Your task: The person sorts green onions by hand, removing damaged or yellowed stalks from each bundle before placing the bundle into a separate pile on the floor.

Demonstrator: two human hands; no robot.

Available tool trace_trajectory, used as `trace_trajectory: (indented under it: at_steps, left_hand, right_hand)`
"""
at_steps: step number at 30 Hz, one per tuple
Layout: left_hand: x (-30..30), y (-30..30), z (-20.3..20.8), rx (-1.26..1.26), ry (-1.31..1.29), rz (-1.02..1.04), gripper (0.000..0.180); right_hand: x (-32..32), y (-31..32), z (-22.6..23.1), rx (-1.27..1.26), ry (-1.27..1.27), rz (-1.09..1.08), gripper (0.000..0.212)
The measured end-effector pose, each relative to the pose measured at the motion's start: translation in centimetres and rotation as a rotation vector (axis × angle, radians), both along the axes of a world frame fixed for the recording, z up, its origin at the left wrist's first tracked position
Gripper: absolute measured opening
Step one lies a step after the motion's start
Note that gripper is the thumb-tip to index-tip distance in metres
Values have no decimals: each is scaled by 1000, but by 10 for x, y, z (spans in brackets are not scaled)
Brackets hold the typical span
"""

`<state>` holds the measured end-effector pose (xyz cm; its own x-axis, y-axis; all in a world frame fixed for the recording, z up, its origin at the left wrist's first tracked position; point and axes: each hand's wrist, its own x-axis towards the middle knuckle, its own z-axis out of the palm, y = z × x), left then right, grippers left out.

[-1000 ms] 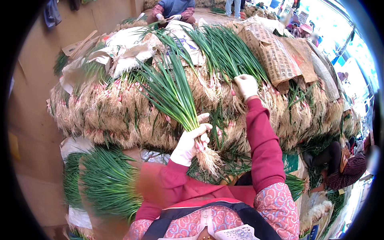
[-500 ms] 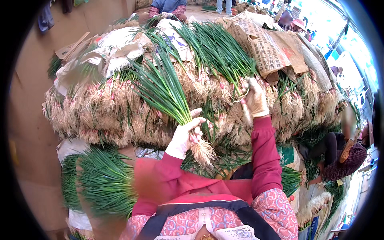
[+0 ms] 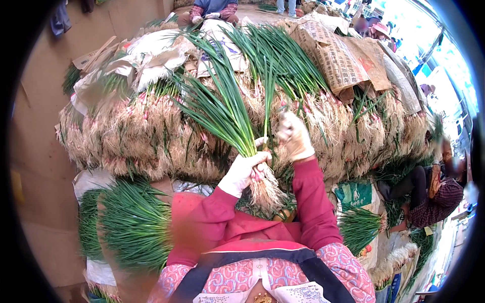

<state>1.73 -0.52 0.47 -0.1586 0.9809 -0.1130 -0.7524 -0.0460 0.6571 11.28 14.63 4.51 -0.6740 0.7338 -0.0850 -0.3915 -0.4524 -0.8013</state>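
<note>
My left hand (image 3: 246, 172), in a pale glove, grips a bunch of spring onions (image 3: 237, 118) just above their pinkish bulbs. The green leaves fan up and away, while the pale roots (image 3: 266, 194) hang below the fist. A single spring onion (image 3: 268, 108) stands nearly upright at the right side of the bunch, its lower end by my left thumb. My right hand (image 3: 294, 136), also gloved, is slightly blurred just right of that stalk. Its fingers are curled in; whatever they may hold cannot be made out.
A long heap of spring onions (image 3: 136, 136), roots facing me, spans the front, partly covered by sacks (image 3: 328, 55). More bunches lie at left (image 3: 134, 224) and right (image 3: 361, 227). A person (image 3: 437, 197) crouches at right; another (image 3: 212, 10) sits beyond the heap.
My right hand has come left and down from the heap toward the bunch. The single spring onion now stands beside the bunch. My left hand has shifted slightly right with the bunch.
</note>
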Motion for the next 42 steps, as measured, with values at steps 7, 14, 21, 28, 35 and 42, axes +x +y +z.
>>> trace_trajectory:
  at_steps: [7,14,21,28,35,42]
  left_hand:
    - [-2,-7,9,-135,15,72,39]
    - [0,-2,2,-81,114,166,35]
    - [-20,-6,14,13,9,337,45]
    - [-15,-15,22,108,-11,160,43]
    - [4,1,26,83,95,-16,42]
    - [6,11,7,-7,101,-67,43]
  right_hand:
    - [39,-5,-16,926,-827,352,37]
    - [-19,-33,20,706,-507,145,24]
    - [-121,24,86,1074,-487,-161,26]
    - [-32,57,48,1124,-629,-447,24]
    - [14,128,0,1352,-1535,-516,25]
    - [38,85,-7,1027,-688,-522,21]
